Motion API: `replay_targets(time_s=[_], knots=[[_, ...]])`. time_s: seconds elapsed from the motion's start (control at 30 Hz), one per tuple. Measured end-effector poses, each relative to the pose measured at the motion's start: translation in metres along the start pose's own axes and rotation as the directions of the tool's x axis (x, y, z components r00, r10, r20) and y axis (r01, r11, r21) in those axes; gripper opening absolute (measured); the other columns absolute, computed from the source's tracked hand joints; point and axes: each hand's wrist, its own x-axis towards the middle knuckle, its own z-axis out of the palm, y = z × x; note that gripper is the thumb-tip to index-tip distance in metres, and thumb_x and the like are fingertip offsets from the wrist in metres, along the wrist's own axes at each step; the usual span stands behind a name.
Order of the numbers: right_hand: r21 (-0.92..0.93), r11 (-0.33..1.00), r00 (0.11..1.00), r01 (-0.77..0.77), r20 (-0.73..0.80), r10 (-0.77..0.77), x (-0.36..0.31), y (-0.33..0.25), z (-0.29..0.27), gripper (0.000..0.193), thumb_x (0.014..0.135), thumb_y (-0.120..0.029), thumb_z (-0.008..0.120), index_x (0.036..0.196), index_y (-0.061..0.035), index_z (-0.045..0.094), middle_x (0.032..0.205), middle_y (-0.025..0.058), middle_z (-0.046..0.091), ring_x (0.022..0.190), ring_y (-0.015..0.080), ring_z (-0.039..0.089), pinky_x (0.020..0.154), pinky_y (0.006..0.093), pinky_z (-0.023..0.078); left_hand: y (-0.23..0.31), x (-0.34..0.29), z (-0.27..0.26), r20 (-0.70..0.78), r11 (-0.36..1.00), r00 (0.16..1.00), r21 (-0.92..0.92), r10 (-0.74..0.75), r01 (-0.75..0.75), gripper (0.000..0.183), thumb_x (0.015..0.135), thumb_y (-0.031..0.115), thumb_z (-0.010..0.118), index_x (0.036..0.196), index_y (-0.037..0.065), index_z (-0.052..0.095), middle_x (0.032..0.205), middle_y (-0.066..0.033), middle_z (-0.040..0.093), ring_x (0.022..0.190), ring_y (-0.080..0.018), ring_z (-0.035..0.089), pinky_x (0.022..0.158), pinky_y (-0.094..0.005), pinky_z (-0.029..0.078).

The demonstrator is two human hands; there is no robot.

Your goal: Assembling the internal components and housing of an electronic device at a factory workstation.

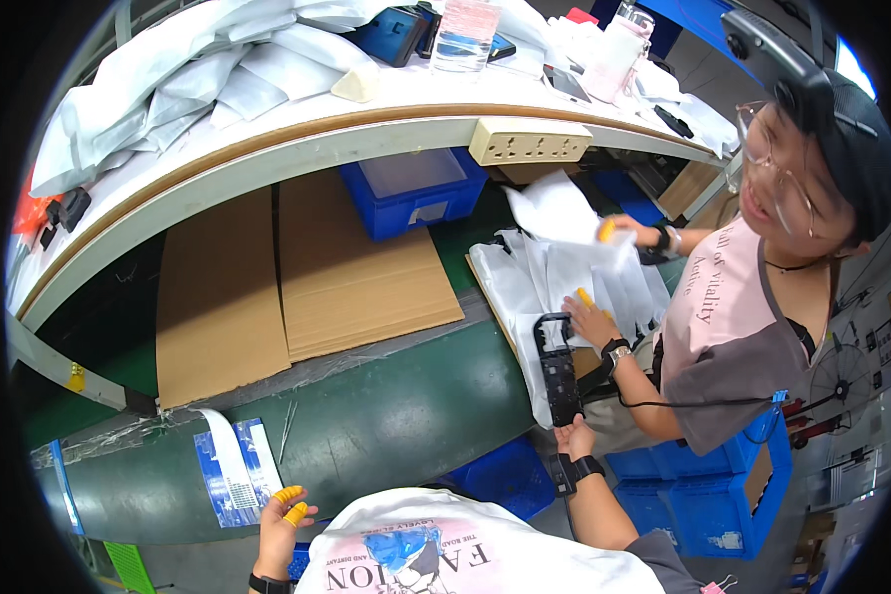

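Observation:
A long black plastic frame-like part (558,371) stands out from my right hand (571,436), which grips its near end over the edge of the conveyor. Its far end lies against the white foam pouches (535,277). My left hand (280,522), with yellow cots on two fingers, is open and holds nothing visible. It is beside a blue-and-white label sheet (230,485) on the green belt, with a curled white strip (226,445) over it. A co-worker's hand (592,323) rests near the black part's far end; their other hand (629,233) lifts a white pouch (554,208).
Flat cardboard (366,287) lies on the green belt (396,386), next to a blue bin (416,203). Above runs a white shelf edge with a power strip (530,142) and heaped white pouches (198,79). Blue crates (683,505) stand at the right, near the co-worker (733,327).

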Motion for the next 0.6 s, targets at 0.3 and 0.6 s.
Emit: replay_targets(time_s=[0.3, 0.6], knots=[[-0.103, 0.994, 0.989, 0.048, -0.135, -0.062, 0.069, -0.020, -0.016, 0.035, 0.086, -0.029, 0.045, 0.064, -0.0011, 0.044, 0.050, 0.0094, 0.040, 0.045, 0.0199, 0.044, 0.048, 0.0356, 0.044, 0.000, -0.008, 0.009, 0.022, 0.999, 0.999, 0.027, -0.037, 0.037, 0.028, 0.080, 0.003, 0.046, 0.107, -0.001, 0.046, 0.103, -0.0127, 0.053, 0.081, -0.0188, 0.058, 0.065, -0.0245, 0.046], [-0.566, 0.824, 0.981, 0.000, 0.159, 0.110, 0.066, -0.031, 0.012, 0.041, 0.081, -0.047, 0.043, 0.093, -0.0084, 0.050, 0.069, 0.0013, 0.046, 0.058, 0.0130, 0.043, 0.050, 0.0232, 0.039, -0.022, -0.036, 0.003, -0.027, 0.999, 0.999, -0.020, -0.027, 0.027, 0.029, 0.081, 0.007, 0.048, 0.110, 0.000, 0.045, 0.106, -0.0124, 0.054, 0.086, -0.0181, 0.056, 0.071, -0.0263, 0.044]])
